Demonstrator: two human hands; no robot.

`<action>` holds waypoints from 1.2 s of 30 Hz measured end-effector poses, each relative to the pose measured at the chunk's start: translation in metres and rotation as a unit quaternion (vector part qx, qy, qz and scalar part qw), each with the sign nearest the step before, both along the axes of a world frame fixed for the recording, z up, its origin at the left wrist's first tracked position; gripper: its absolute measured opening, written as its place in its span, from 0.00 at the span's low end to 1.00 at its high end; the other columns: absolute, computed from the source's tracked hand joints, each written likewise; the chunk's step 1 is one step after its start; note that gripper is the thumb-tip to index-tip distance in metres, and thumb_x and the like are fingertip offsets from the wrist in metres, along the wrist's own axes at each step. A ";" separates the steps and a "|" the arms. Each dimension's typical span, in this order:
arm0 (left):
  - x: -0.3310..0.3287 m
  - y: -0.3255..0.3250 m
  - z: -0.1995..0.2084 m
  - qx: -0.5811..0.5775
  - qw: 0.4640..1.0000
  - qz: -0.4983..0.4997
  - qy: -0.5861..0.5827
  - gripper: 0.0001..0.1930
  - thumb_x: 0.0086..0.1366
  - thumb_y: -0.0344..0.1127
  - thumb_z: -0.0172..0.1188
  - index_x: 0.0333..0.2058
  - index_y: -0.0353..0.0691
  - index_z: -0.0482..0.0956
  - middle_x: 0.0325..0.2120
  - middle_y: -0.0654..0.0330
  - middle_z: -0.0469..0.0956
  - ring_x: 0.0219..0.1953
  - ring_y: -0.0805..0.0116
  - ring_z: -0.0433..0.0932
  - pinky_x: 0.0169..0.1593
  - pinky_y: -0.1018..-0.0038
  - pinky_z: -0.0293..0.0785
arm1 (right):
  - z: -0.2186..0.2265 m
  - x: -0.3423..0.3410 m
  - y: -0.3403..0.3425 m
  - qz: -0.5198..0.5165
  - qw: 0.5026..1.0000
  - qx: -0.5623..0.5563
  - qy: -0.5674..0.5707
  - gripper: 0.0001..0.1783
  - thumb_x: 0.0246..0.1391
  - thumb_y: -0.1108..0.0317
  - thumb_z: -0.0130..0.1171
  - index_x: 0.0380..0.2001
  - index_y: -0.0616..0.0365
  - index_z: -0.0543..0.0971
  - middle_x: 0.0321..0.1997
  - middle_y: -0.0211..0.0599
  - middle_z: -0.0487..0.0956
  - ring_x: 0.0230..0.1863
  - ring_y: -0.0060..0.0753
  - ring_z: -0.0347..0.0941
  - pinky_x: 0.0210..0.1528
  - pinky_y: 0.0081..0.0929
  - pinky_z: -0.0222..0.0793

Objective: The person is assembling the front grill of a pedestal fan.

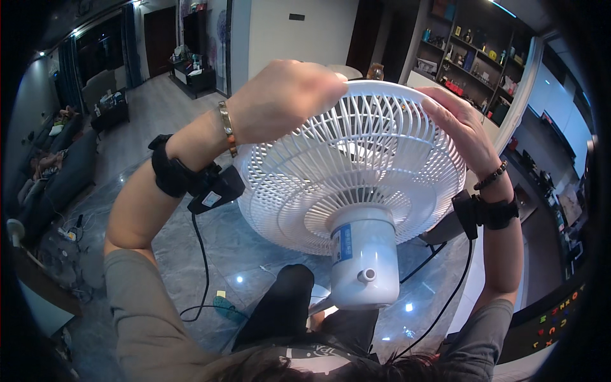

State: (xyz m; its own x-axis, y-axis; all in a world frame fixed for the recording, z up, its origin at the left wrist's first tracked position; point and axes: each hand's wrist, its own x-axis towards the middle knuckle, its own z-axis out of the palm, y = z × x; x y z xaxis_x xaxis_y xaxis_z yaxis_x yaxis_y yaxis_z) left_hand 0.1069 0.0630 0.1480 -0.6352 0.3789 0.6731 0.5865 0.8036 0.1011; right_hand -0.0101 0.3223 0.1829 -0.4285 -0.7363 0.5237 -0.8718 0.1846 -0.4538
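Observation:
A white electric fan (363, 267) stands in front of me, its motor housing facing me, with a blue and white label and a small knob on the back. At the upper left of its round slatted guard (356, 159), my left hand (280, 99) is curled closed, fingertips against the rim and somewhat blurred. What those fingers pinch is hidden. On the upper right rim, my right hand (455, 118) grips the guard, with the thumb on the near side and the other fingers partly hidden behind. Fan blades show faintly through the slats.
Black devices with cables are strapped to both wrists, the left device (216, 190) hanging near the guard. My knees (286, 293) flank the fan's pole. A green object (223, 305) lies on the tiled floor. Shelves (471, 57) stand behind right; a dark sofa (51, 159) is far left.

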 end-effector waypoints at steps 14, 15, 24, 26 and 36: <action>0.008 0.017 0.004 0.136 0.989 0.009 -0.058 0.15 0.63 0.36 0.51 0.46 0.35 0.74 0.36 0.49 0.78 0.33 0.71 0.79 0.36 0.80 0.75 | 0.029 0.009 -0.028 0.076 0.986 0.123 0.081 0.29 0.50 0.44 0.55 0.42 0.59 0.77 0.32 0.40 0.78 0.32 0.26 0.73 0.34 0.22 0.71; 0.007 0.017 0.004 0.143 0.988 0.012 -0.061 0.15 0.63 0.36 0.51 0.46 0.35 0.74 0.36 0.49 0.78 0.33 0.71 0.79 0.36 0.80 0.75 | 0.027 0.009 -0.028 0.073 0.987 0.117 0.080 0.29 0.49 0.44 0.55 0.42 0.60 0.77 0.32 0.39 0.78 0.32 0.26 0.73 0.33 0.22 0.70; 0.007 0.021 0.018 0.217 0.948 -0.003 -0.233 0.19 0.63 0.40 0.51 0.47 0.31 0.72 0.32 0.58 0.77 0.32 0.76 0.75 0.38 0.81 0.72 | 0.032 0.015 -0.037 0.060 0.991 0.113 -0.032 0.23 0.50 0.52 0.58 0.41 0.60 0.78 0.32 0.36 0.78 0.31 0.23 0.71 0.35 0.19 0.67; 0.006 0.020 0.017 0.234 0.939 -0.025 -0.250 0.20 0.64 0.41 0.50 0.47 0.29 0.71 0.31 0.59 0.77 0.31 0.78 0.75 0.37 0.82 0.72 | 0.032 0.017 -0.038 0.050 0.992 0.115 -0.029 0.22 0.50 0.53 0.59 0.40 0.59 0.78 0.31 0.36 0.78 0.31 0.23 0.71 0.35 0.20 0.67; 0.005 0.036 0.024 0.214 0.942 0.064 -0.251 0.15 0.65 0.36 0.48 0.44 0.31 0.73 0.24 0.65 0.75 0.22 0.83 0.70 0.27 0.85 0.67 | 0.034 0.021 -0.038 -0.003 0.994 0.105 -0.014 0.17 0.50 0.57 0.58 0.38 0.58 0.79 0.27 0.30 0.77 0.27 0.19 0.68 0.31 0.18 0.62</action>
State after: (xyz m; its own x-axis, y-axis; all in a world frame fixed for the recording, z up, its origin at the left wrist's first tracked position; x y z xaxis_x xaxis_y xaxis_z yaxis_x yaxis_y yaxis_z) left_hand 0.1118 0.0994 0.1722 -0.9363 0.0405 0.3488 0.2795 0.6874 0.6704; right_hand 0.0113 0.2844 0.2165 -0.4456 -0.8257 0.3459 -0.8577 0.2831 -0.4292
